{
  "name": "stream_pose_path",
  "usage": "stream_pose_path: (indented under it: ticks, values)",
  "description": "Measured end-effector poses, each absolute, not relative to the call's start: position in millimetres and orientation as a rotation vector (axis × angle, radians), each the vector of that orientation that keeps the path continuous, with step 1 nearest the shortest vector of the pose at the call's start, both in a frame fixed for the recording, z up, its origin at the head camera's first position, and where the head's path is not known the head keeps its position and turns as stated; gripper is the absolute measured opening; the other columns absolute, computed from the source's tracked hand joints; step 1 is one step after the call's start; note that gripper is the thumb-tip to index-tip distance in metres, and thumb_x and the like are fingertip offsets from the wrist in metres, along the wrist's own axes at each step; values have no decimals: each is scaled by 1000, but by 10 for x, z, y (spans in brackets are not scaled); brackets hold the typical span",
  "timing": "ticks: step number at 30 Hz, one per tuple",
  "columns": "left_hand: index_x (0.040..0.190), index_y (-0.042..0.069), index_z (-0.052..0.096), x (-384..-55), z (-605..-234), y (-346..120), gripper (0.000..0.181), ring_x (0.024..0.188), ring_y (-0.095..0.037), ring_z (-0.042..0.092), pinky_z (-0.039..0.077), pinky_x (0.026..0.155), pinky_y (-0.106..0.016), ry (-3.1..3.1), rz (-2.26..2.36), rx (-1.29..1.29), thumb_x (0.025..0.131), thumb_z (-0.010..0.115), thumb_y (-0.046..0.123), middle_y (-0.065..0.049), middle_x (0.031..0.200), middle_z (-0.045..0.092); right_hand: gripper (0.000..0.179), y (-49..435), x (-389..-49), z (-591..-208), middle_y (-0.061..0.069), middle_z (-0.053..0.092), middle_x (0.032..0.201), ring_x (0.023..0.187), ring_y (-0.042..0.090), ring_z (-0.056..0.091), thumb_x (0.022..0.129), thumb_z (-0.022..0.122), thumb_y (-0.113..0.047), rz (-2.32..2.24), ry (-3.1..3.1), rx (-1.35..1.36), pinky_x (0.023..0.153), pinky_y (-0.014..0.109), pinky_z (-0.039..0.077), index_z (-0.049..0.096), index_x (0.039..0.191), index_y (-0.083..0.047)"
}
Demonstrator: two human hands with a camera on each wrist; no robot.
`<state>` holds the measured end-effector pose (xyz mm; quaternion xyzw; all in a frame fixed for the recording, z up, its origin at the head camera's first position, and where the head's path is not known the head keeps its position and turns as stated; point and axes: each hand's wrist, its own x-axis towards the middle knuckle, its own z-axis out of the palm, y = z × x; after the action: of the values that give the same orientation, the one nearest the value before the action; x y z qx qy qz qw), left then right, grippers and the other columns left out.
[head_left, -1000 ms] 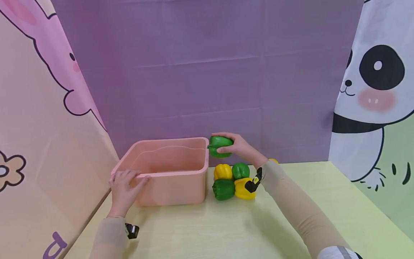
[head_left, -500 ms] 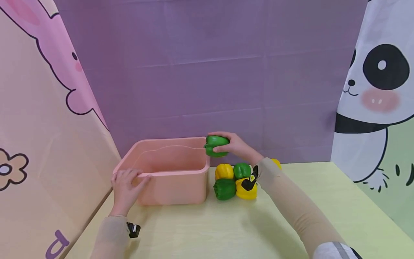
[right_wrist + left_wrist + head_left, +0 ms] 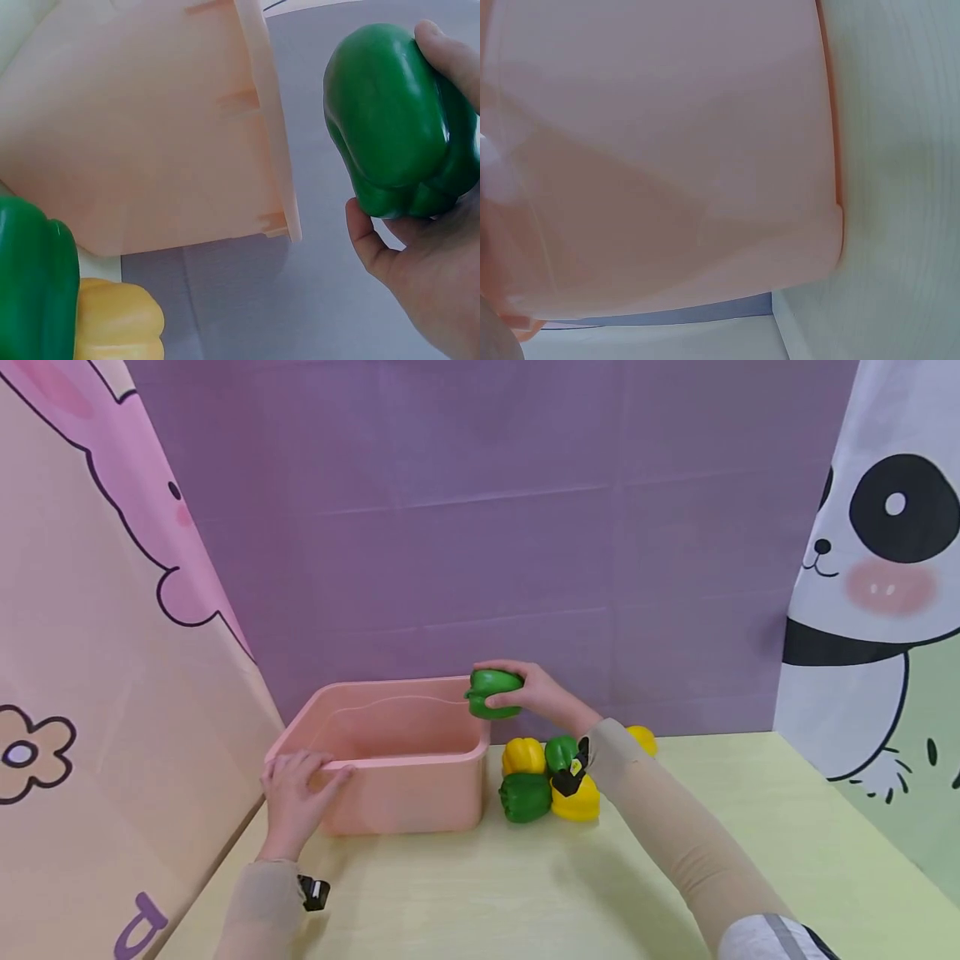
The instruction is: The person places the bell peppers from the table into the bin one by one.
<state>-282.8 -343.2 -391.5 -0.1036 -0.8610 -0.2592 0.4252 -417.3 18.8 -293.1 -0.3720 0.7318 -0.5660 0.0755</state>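
Observation:
My right hand (image 3: 542, 695) grips a green bell pepper (image 3: 487, 683) at the right rim of a pink plastic bin (image 3: 405, 802), thumb and fingers on opposite sides of it. In the right wrist view this glossy pepper (image 3: 382, 105) is held above the level of the bin's rim. My left hand (image 3: 294, 802) holds the bin's front rim near its left corner, fingers over the edge and thumb along the front. The left wrist view is mostly filled by the bin's outer wall (image 3: 690, 150). What lies on the bin's floor is mostly hidden by its front wall.
Right of the bin, two yellow bell peppers (image 3: 523, 757) (image 3: 576, 802) and two green ones (image 3: 525, 797) (image 3: 560, 752) stand close together. Another yellow pepper (image 3: 642, 739) sits behind my right forearm. A purple cloth (image 3: 480, 543) hangs behind the pale table (image 3: 450, 893).
My right hand has carried the green bell pepper a little leftward and slightly up, to the bin's right rim. The left hand keeps its place on the bin. The head view has shifted slightly.

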Motion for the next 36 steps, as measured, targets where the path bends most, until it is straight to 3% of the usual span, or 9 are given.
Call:
stream_pose_path:
  ticks: [29,36]
  values:
    - [95,7,67,-2831,-3926,-3422,27,99,-32,45,14,101,-63,-2152,-643,-258,79,79,25,-12,96,64,57,-128,-4197,-3017,3,55,131,106,27,56,84,76,-18,-1689,2199,-1154,82,38,54,56,137,-21]
    - [95,7,67,-2839,-3934,-3429,28,99,-32,44,13,101,-63,-2155,-647,-255,79,79,26,-12,97,65,60,-204,-4182,-3012,4,55,131,106,27,56,83,76,-17,-1697,2204,-1155,84,37,52,54,138,-17]
